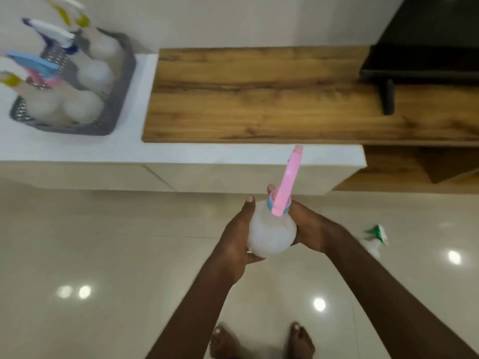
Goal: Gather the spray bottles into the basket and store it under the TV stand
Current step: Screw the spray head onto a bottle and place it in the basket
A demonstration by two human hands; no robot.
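Observation:
Both hands hold a white spray bottle with a pink head over the floor in front of the TV stand. My left hand wraps its left side and my right hand cups its right side. A grey basket stands on the white top of the stand at far left, with several white spray bottles upright inside. Another spray bottle with a green head lies on the floor to the right, partly hidden by my right arm.
A wooden shelf lies across the white stand, with a black TV and its foot at the right. An open wooden compartment sits below at right. My bare feet stand on glossy beige tiles.

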